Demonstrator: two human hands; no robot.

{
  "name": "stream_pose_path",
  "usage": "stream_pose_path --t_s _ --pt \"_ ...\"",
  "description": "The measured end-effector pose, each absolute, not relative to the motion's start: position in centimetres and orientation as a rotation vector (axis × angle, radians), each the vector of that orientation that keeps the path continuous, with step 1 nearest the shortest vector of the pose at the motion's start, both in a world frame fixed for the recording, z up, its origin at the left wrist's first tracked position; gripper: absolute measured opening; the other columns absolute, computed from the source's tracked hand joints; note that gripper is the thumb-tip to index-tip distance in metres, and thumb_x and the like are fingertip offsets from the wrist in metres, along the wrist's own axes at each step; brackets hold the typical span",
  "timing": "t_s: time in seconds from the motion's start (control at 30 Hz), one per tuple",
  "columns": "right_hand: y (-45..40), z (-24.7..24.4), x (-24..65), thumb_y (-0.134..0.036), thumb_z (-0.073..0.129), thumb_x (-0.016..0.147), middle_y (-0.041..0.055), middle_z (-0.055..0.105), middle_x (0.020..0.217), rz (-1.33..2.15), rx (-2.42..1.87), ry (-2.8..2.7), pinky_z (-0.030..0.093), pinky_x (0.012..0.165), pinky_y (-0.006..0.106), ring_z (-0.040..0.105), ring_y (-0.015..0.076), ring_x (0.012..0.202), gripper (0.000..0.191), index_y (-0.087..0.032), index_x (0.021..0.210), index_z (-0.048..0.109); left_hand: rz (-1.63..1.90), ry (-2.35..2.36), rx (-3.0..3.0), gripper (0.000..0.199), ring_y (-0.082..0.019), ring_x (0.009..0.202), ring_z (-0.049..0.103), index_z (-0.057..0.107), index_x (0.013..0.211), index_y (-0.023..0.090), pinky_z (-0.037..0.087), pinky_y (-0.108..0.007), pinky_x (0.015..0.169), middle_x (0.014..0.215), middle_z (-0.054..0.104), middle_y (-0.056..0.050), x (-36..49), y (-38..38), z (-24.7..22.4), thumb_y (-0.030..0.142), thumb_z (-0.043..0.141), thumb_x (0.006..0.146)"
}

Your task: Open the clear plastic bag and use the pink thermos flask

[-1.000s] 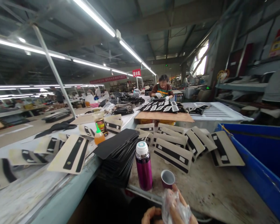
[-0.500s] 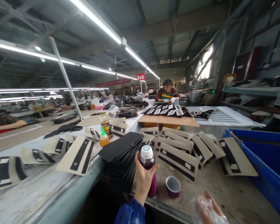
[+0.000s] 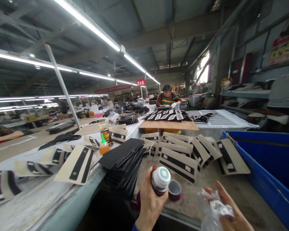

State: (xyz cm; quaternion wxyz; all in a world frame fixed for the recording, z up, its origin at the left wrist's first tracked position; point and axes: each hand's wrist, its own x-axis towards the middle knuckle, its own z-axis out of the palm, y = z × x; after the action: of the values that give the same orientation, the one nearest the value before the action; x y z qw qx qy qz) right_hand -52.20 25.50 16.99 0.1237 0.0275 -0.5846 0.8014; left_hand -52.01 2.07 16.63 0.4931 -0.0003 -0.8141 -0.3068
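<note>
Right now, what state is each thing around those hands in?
Purple thermos: tilted, white top on, gripped by the left hand
Purple cup: upright, open
Clear plastic: crumpled, in the right hand
Orange squeeze bottle: upright, green top on
Black panels: stacked
Blue bin: open-topped
Tube lights: lit

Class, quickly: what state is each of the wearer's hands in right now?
Left hand: closed around the white-capped flask.
Right hand: holding crumpled clear plastic, one finger extended.
</note>
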Motion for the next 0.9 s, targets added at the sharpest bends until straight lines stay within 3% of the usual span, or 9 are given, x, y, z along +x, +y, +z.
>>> stream_pose_path --t_s 0.1,0.27,0.43,0.53,0.63,0.9 --pt "25.2 17.9 -52.2 -0.019 0.071 0.071 0.0034 0.075 0.109 2.075 0.156 -1.778 0.054 0.088 0.013 0.071 0.0154 0.100 0.073 -0.018 0.142 0.051 -0.564 -2.082 -0.065 0.073 -0.028 0.106 0.065 0.036 0.134 0.016 0.058 -0.043 0.091 0.117 0.063 -0.015 -50.7 2.3 16.8 0.015 0.068 0.068" --pt "25.7 18.5 -55.5 -0.014 0.054 0.079 0.0064 0.075 0.108 1.654 0.585 -2.009 0.059 0.084 0.022 0.073 0.0176 0.096 0.064 -0.017 0.143 0.049 -0.526 -2.245 -0.141 0.067 -0.026 0.103 0.063 0.039 0.131 0.018 0.055 -0.044 0.090 0.112 0.062 -0.010 -50.5 2.5 15.8 0.007 0.061 0.068" --pt "25.8 17.6 -60.1 -0.003 0.045 0.069 0.0063 0.073 0.113 1.403 0.787 -2.016 0.054 0.100 0.032 0.071 0.0182 0.104 0.076 -0.018 0.143 0.048 -0.609 -2.490 -0.131 0.062 -0.028 0.112 0.055 0.041 0.131 0.015 0.045 -0.048 0.099 0.119 0.059 -0.010 -51.8 3.4 15.7 0.009 0.059 0.072" --pt "25.2 16.6 -61.4 0.000 0.039 0.062 0.0032 0.072 0.115 1.283 0.941 -1.988 0.055 0.098 0.030 0.070 0.0155 0.105 0.086 -0.024 0.145 0.047 -0.634 -2.602 -0.113 0.061 -0.028 0.115 0.053 0.045 0.130 0.011 0.041 -0.047 0.102 0.121 0.059 -0.011 -52.6 3.9 16.0 0.008 0.056 0.070" --pt "24.8 15.4 -61.7 0.002 0.036 0.066 0.0022 0.072 0.114 1.190 1.018 -1.973 0.057 0.094 0.027 0.071 0.0132 0.103 0.087 -0.029 0.148 0.042 -0.590 -2.658 -0.108 0.065 -0.029 0.117 0.051 0.046 0.132 0.008 0.039 -0.047 0.102 0.125 0.058 -0.013 -53.0 4.1 15.7 0.009 0.057 0.069" --pt "25.0 13.8 -62.2 0.005 0.033 0.066 0.0041 0.071 0.118 1.077 1.061 -2.021 0.056 0.097 0.030 0.070 0.0135 0.108 0.091 -0.029 0.150 0.038 -0.626 -2.761 -0.017 0.070 -0.030 0.117 0.049 0.046 0.135 0.006 0.037 -0.045 0.102 0.126 0.058 -0.012 -53.2 3.7 14.7 0.012 0.061 0.067"
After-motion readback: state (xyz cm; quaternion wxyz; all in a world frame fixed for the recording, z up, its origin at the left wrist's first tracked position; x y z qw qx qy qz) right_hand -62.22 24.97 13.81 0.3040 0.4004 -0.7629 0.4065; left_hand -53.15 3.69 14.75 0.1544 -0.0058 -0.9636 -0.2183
